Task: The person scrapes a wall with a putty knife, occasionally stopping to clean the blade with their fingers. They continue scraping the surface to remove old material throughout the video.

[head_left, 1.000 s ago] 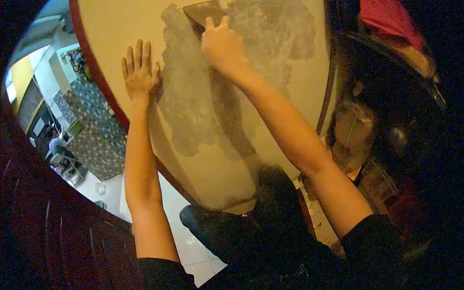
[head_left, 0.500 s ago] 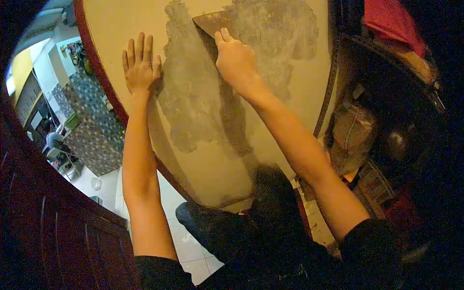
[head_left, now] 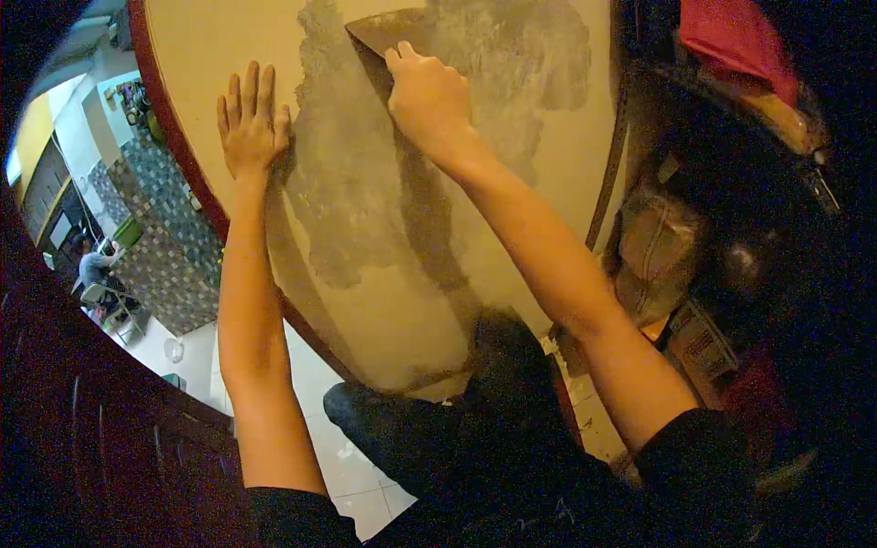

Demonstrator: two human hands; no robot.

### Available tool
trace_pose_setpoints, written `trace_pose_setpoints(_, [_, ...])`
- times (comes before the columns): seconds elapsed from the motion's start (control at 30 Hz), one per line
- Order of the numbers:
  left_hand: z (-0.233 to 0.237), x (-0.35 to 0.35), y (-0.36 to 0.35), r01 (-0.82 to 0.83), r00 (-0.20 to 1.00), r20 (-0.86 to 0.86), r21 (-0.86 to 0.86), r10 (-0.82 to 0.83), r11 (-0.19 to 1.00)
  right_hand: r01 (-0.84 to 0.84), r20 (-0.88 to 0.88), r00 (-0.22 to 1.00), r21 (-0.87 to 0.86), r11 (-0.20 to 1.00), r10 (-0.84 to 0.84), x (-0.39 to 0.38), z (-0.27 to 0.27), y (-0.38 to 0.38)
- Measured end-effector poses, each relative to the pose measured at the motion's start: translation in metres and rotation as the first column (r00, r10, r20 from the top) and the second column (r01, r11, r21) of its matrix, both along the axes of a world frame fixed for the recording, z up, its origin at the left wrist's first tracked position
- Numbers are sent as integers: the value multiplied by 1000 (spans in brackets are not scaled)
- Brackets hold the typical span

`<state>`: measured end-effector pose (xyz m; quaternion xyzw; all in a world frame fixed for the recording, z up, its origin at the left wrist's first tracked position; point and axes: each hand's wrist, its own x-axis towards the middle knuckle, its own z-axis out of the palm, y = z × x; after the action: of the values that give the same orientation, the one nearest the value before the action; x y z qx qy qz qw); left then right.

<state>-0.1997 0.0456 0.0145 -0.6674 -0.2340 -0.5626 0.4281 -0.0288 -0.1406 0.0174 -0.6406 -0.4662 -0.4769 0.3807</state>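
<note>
My right hand (head_left: pixel 429 100) grips a putty knife by its handle, which is mostly hidden inside the fist. The putty knife's broad, triangular blade (head_left: pixel 388 29) lies against a cream-coloured wall panel (head_left: pixel 402 333), on a rough grey patch (head_left: pixel 343 201) that covers much of its upper part. To the left, my left hand (head_left: pixel 251 123) rests flat on bare cream surface with fingers stretched out, just beside the patch's edge. The right arm and the blade throw dark shadows down the panel.
Dark red trim (head_left: pixel 174 119) edges the panel on the left. Beyond it, a person (head_left: pixel 96 265) sits on a chair near a mosaic-tiled wall (head_left: pixel 169 237). At right are a red cloth (head_left: pixel 735 41) and a brownish bag (head_left: pixel 660 242) in shadow. A dark panelled door (head_left: pixel 110 438) fills the lower left.
The view has shifted slightly, so most things sit farther left. The putty knife has moved a little up and left across the grey patch; my left hand stays flat on the panel.
</note>
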Motion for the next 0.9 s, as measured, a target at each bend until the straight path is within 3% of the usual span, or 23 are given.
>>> trace_pose_setpoints(0.1, [0, 0, 2, -8, 1000, -7, 3, 8, 1000, -18, -36, 999, 31, 999, 19, -3, 19, 4])
trace_pose_setpoints(0.27, [0, 0, 2, -21, 1000, -7, 15, 21, 1000, 3, -131, 991, -184, 983, -27, -14, 0, -8])
trace_pose_setpoints(0.53, [-2, -2, -3, 58, 998, -15, -27, -59, 998, -3, -143, 990, -120, 993, -14, -17, -20, -17])
trace_pose_setpoints(0.77, [1, 0, 1, 8, 1000, -21, -4, -8, 1000, -20, -137, 991, -109, 994, 5, -11, -21, -9])
trace_pose_setpoints(0.9, [-1, 2, 3, 12, 1000, -8, 15, -12, 1000, -44, -216, 976, -146, 988, 11, -12, -20, -8])
